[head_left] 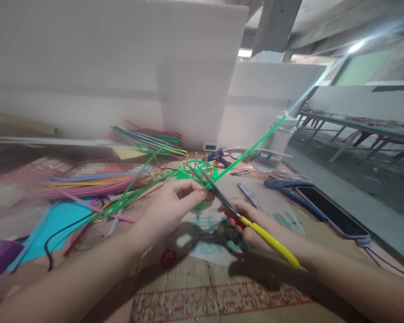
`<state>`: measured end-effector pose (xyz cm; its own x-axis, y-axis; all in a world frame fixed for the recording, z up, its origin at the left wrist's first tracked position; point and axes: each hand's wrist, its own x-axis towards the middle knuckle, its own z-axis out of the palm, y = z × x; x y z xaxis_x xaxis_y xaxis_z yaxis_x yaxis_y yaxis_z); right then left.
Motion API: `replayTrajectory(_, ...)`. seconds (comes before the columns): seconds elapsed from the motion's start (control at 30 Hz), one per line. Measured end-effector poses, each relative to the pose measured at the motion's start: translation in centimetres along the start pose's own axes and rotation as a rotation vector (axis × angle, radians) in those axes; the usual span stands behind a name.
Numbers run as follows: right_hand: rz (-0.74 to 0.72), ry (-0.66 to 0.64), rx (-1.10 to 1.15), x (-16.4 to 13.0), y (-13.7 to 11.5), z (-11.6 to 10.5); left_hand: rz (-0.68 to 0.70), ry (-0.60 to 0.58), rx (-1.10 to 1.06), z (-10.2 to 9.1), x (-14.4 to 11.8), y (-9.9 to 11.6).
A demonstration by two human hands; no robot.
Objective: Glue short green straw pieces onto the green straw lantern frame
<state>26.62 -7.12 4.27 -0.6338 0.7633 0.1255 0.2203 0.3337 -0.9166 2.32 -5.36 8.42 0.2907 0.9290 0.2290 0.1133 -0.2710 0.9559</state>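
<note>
Pinched between the thumb and fingers of my left hand is a bright green pipe cleaner; its long free end slants up to the right. My right hand grips scissors with yellow and red handles. Their long metal blades point away from me, tips slightly apart, close beside the green stem at my left fingertips. Whether the blades touch the stem I cannot tell. Just beyond them stands a green ring-like piece with several upright wooden sticks, its front partly hidden by my left hand.
Bundles of coloured pipe cleaners lie at the back left, others nearer. A blue glue gun rests behind the green piece. On the right are a phone, blue-handled pliers, a pen and a clear bottle.
</note>
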Motion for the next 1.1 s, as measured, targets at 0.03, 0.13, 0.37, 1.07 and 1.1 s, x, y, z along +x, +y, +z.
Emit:
replayTrajectory(0.03, 0.002, 0.002, -0.008, -0.1, 0.0, 0.0, -0.009, -0.009, 0.001, 0.1, 0.0, -0.1)
replayTrajectory(0.13, 0.026, -0.001, -0.004, -0.5, -0.7, 0.1, -0.029, -0.046, 0.003, 0.4, -0.2, -0.4)
replayTrajectory(0.37, 0.076, 0.061, 0.011, -1.7, -1.9, 1.2, -0.003, -0.082, -0.008, 0.9, -0.8, -0.2)
replayTrajectory(1.07, 0.072, 0.31, 0.055, -2.1, -0.7, 2.8, 0.035, -0.143, 0.039, 0.7, -1.0, -0.5)
replayTrajectory(1.1, 0.049, 0.339, 0.018, -2.1, -0.9, 2.0, 0.032, -0.16, 0.035, 0.6, -0.8, -0.8)
